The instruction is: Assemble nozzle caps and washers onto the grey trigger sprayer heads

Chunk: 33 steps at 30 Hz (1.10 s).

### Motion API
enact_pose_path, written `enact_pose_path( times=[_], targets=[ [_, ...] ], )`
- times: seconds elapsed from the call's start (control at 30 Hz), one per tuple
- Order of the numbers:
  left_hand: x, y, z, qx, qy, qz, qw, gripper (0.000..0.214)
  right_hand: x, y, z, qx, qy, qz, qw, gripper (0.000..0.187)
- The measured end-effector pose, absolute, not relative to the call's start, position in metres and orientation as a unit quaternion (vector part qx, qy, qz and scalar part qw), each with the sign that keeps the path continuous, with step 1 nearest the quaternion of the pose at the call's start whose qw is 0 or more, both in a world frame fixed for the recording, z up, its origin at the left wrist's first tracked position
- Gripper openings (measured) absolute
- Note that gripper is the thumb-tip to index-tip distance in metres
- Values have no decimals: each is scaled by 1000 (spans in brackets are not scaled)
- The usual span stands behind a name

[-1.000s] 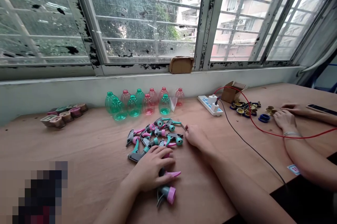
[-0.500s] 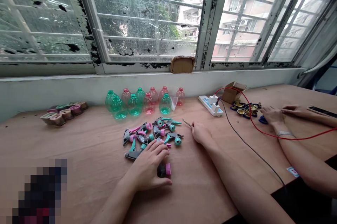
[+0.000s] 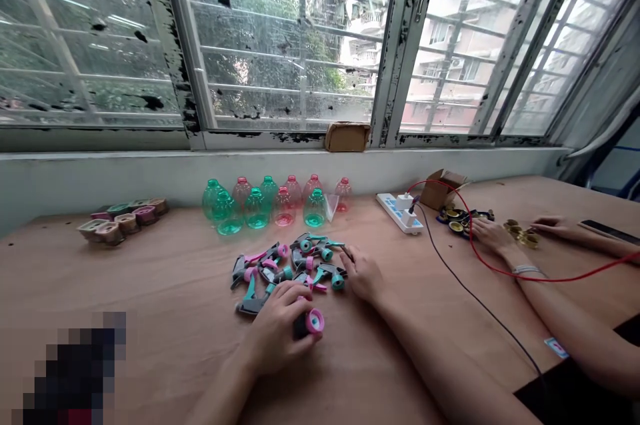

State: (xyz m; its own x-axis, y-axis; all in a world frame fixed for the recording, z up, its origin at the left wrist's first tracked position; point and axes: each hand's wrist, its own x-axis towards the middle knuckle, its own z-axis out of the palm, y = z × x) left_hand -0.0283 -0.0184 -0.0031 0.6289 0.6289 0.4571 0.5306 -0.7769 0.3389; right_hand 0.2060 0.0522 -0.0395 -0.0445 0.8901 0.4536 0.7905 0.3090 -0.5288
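Fingers (image 3: 286, 293) of the left hand (image 3: 273, 332) curl closed around a dark plastic trigger-sprayer head with a pink collar (image 3: 314, 321), holding it just off the near edge of the heap. The right hand (image 3: 363, 273) lies on the far side of that heap, its fingers half curled and resting at the edge; whether they pinch anything is hard to tell, though a thin dark sliver may show at the fingertips.

In the head view, the heap of grey sprayer heads with pink and teal parts (image 3: 287, 270) lies loose on a pale plywood table (image 3: 125, 292), none of them fitted to anything. Behind it stand clear green and pink plastic bottles (image 3: 256, 208) in two loose rows, and none carries a sprayer head, so all of that fitting appears left to do. Tan and pink plastic pieces (image 3: 120, 224) sit in a cluster on the left.

On the right, a co-worker's hands (image 3: 493, 235) work near dark caps with gold centres (image 3: 460, 222) and a few loose gold rings (image 3: 520, 234), beside a white power strip (image 3: 399, 213), a red cable (image 3: 505, 270) and a small cardboard box (image 3: 443, 189). A small blue-and-white sticker (image 3: 556, 348) on the table edge is too small to read, and no brand or writing is legible anywhere.
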Motion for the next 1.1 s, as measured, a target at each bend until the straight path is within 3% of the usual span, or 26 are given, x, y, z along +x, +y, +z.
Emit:
enact_pose_path(
  times=[0.17, 0.3, 0.73, 0.87, 1.1],
  targets=[
    [-27, -19, 5, 928, 272, 234, 99, 16, 187, 64, -39, -575, -715, 17, 397, 31],
    [-21, -20, 11, 948, 233, 196, 91, 20, 172, 81, -42, -562, -711, 96, 411, 33],
    [-40, -16, 12, 900, 331, 276, 74, 14, 135, 101, -41, -500, -720, 168, 451, 31],
    [-36, -16, 9, 886, 314, 310, 141, 24, 169, 87, -38, -510, -692, 195, 472, 42],
    [-24, -18, -1, 860, 310, 312, 260, 23, 219, 54, -43, -523, -693, 190, 458, 33]
  ],
)
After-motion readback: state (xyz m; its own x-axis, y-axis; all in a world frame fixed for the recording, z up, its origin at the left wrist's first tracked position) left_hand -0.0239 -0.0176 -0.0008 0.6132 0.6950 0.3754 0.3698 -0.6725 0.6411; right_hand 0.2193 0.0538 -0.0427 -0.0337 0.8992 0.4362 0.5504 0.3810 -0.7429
